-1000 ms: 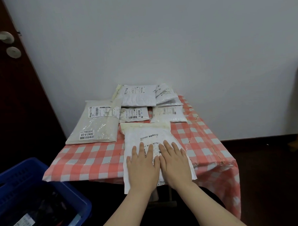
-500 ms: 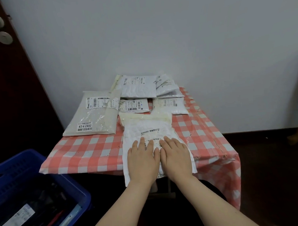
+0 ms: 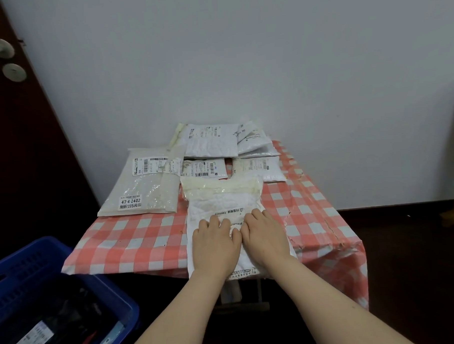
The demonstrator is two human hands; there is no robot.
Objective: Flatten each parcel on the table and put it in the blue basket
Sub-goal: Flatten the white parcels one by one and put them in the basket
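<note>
Left hand (image 3: pixel 215 246), right hand (image 3: pixel 265 237) lying side by side, palms down, gripping nothing, pressing air out of white parcel (image 3: pixel 222 203) at table's (image 3: pixel 135 235) 6 o'clock edge. Blue basket (image 3: pixel 30 269) sitting at 8 o'clock, likely for short drop.

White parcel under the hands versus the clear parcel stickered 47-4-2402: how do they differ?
The white parcel is opaque with printed text; the clear parcel is translucent with barcode labels. The left hand and right hand press on the white parcel; no hand touches the clear parcel. The white parcel overhangs the table's near edge; the clear parcel lies farther back, left. Both lie flat on the table.
</note>
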